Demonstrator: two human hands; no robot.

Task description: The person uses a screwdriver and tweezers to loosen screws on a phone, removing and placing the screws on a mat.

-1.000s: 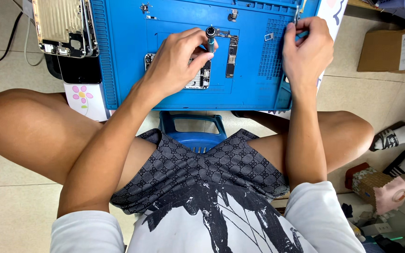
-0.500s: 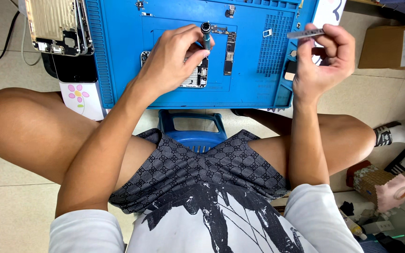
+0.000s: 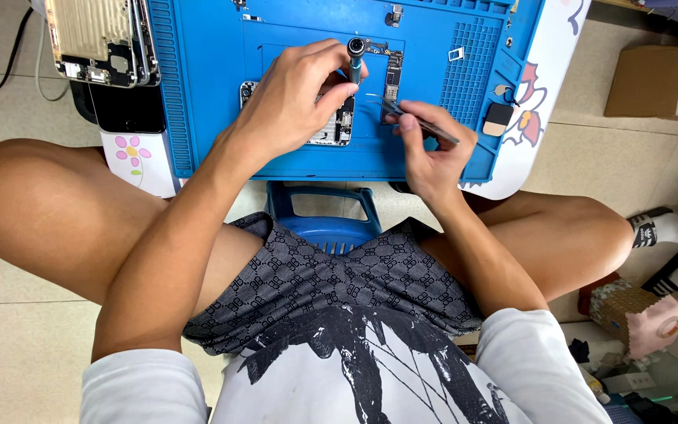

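My left hand [image 3: 296, 98] grips a small screwdriver [image 3: 355, 56] upright over an opened phone part [image 3: 339, 127] on the blue work mat [image 3: 213, 86]. My right hand [image 3: 433, 153] pinches metal tweezers [image 3: 413, 119], their tips pointing left toward a narrow circuit board [image 3: 392, 78] in the mat's middle. The two hands sit close together, the tweezers' tips just right of the screwdriver.
A gold phone housing [image 3: 92, 35] and a black phone [image 3: 127, 106] lie at the mat's left edge. Small parts [image 3: 498, 118] rest on the mat's right side. A cardboard box [image 3: 661, 78] stands at the right. A blue stool [image 3: 323, 212] shows between my knees.
My right hand has come down and left from the mat's upper right corner with the tweezers, reaching the circuit board. My left hand has stayed on the screwdriver.
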